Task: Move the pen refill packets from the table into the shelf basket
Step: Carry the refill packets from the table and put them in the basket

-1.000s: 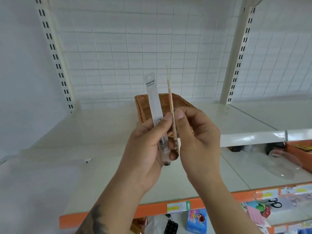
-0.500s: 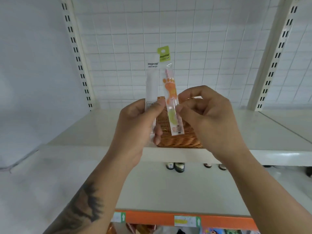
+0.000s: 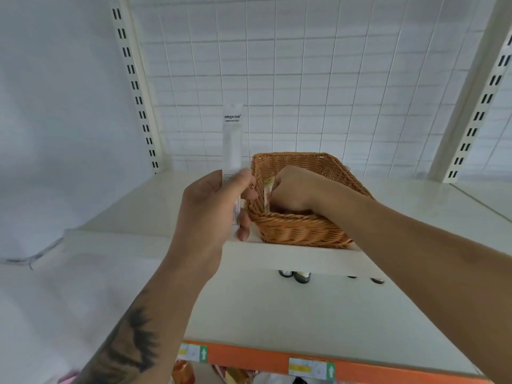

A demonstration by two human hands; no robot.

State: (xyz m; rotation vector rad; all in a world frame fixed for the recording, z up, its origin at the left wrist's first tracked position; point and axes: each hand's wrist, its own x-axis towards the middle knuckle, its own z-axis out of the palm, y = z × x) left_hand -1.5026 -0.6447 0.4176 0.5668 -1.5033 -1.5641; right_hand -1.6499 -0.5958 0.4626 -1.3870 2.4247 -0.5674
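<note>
While my left hand (image 3: 213, 206) pinches a white refill packet (image 3: 232, 139) upright just beside the wicker basket (image 3: 299, 231) on the shelf (image 3: 144, 206), my right hand (image 3: 291, 189) sits inside the basket, fingers curled round a second packet (image 3: 267, 194).

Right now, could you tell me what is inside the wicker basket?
The right hand is down in the wicker basket, its grip on a colourful refill packet standing against the left wall. The hand and near rim hide the basket floor.
</note>
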